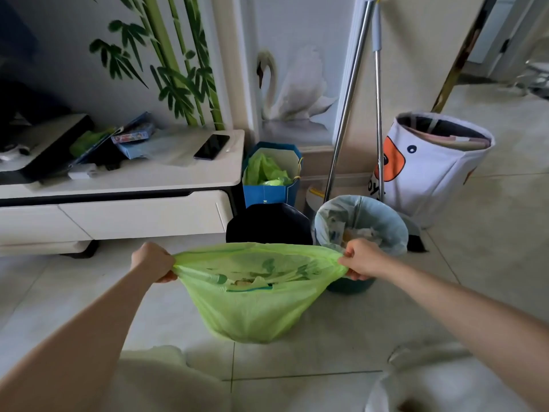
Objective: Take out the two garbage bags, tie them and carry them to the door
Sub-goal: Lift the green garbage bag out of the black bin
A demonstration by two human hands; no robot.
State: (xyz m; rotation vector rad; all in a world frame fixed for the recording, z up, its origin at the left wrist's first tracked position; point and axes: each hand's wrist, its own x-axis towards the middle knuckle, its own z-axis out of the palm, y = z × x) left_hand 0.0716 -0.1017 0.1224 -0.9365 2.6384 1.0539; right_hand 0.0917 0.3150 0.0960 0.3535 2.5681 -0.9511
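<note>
A light green garbage bag hangs in the air above the tiled floor, its mouth stretched wide, with scraps of rubbish visible inside. My left hand grips the left side of its rim. My right hand grips the right side. Behind the bag stands a black bin with nothing showing inside. To its right a teal bin holds a pale blue garbage bag folded over its rim, with rubbish in it.
A white TV cabinet with a phone stands at the left. A blue paper bag with green plastic sits against the wall. Two mop poles lean there, beside a white fabric basket. A doorway opens at the far right.
</note>
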